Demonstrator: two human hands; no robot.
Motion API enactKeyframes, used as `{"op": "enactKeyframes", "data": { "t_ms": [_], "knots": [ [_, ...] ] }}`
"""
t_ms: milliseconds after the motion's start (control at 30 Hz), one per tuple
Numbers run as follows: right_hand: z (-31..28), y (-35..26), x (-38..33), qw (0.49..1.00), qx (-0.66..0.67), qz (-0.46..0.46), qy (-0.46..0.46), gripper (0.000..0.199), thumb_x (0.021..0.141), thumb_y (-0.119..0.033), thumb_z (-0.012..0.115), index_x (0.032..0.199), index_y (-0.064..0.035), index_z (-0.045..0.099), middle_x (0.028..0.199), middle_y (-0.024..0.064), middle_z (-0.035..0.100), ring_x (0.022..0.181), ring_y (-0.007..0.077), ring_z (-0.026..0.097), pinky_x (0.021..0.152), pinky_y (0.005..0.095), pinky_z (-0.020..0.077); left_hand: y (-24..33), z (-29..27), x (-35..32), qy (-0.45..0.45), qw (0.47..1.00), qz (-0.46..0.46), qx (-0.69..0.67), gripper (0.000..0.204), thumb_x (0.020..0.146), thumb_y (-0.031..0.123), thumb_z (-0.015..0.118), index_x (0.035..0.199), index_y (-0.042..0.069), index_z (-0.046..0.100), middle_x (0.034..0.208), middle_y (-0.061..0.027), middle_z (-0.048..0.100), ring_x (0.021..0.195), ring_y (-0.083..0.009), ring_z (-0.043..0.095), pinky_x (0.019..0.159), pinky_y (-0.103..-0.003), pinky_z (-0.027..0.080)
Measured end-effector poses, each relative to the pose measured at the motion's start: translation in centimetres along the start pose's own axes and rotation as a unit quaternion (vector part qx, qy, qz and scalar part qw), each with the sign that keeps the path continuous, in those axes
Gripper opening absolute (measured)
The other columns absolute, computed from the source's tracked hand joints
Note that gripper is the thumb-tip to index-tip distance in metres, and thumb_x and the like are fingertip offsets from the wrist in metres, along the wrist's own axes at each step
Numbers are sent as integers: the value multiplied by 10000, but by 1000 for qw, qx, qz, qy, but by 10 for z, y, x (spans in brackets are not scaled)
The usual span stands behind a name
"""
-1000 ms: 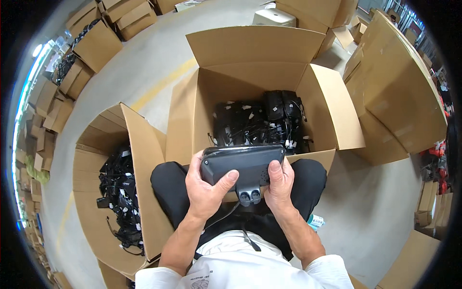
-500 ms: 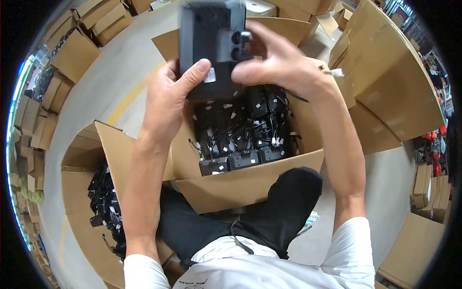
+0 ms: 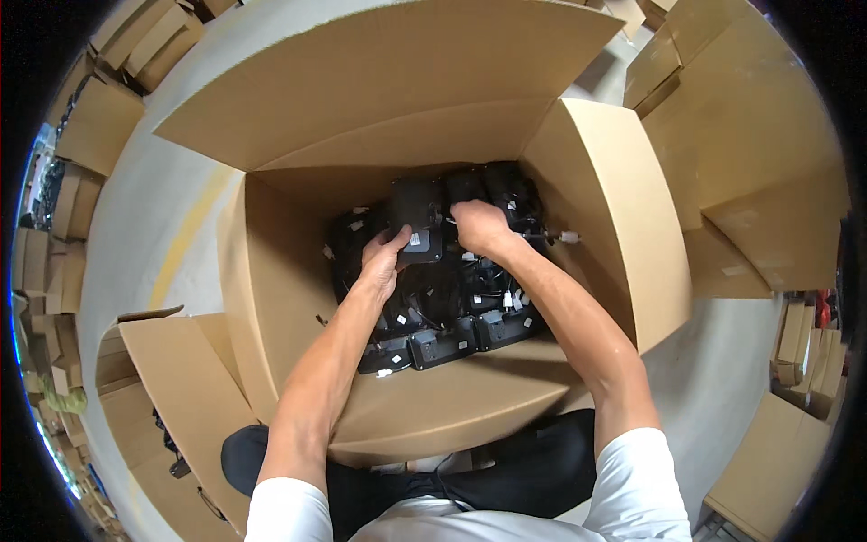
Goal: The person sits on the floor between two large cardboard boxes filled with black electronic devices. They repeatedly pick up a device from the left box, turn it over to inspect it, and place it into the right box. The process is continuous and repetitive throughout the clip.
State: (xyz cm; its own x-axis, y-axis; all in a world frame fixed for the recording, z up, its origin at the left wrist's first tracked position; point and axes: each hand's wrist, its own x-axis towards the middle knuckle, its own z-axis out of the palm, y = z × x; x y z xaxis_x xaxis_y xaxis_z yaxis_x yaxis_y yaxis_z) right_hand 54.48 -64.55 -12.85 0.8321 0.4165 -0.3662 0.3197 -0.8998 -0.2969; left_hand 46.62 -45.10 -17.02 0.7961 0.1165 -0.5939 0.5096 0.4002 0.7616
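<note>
My left hand (image 3: pixel 384 260) grips the lower left edge of a flat black rectangular plastic unit (image 3: pixel 416 197), its thumb beside a small white label. The unit is inside a large open cardboard box (image 3: pixel 307 226), over other black units. My right hand (image 3: pixel 480 226) is at the unit's right side, fingers curled closed; whatever they pinch is hidden. Past the right wrist a dark cable sticks out, ending in a white connector (image 3: pixel 569 237). Several similar black units (image 3: pixel 442 345) with labels, cables and white plugs fill the box beneath; three line its near wall.
At the lower left stands another open carton (image 3: pixel 172 379), with black parts inside. A tall carton (image 3: pixel 731 135) rises at the right. More boxes (image 3: pixel 99 117) line the left side. My knees, in black trousers (image 3: pixel 533 456), are against the near side of the box.
Both hands have come down with the black unit, from above the box's far side into the box. The view has shifted, showing more of the far flap.
</note>
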Motion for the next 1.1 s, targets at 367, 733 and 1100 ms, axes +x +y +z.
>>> {"op": "enactKeyframes", "data": {
  "t_ms": [367, 733, 1100],
  "knots": [
    [28, 23, 27, 972, -90, -92, 198, 414, 808, -109, 720, 1202, -18, 629, 1289, 169, 616, 1236, 341, 588, 1054, 471, 472, -63, 10, 70, -12, 992, 9, -129, 467, 971, 236, 729, 1369, 41, 582, 1256, -75, 673, 1151, -206, 628, 987, -372, 512],
    [70, -17, 48, 952, -144, -216, 166, 811, 714, -367, 831, 1434, -126, 546, 1531, 135, 486, 1394, 418, 440, 1159, 639, 277, -27, 7, 74, 56, 710, 127, 690, 582, 941, 402, 619, 1389, 31, 602, 1427, -247, 581, 1261, -375, 611, 1104, -483, 449],
    [-1, -40, -69, 953, -213, -202, 71, 774, 781, -276, 831, 1422, 18, 514, 1497, 210, 492, 1473, 391, 342, 1237, 591, 197, 221, -234, -379, 200, 702, 527, 436, 281, 942, 176, 698, 1157, -3, 712, 1068, -162, 735, 975, -246, 718, 857, -344, 566]
  ]
}}
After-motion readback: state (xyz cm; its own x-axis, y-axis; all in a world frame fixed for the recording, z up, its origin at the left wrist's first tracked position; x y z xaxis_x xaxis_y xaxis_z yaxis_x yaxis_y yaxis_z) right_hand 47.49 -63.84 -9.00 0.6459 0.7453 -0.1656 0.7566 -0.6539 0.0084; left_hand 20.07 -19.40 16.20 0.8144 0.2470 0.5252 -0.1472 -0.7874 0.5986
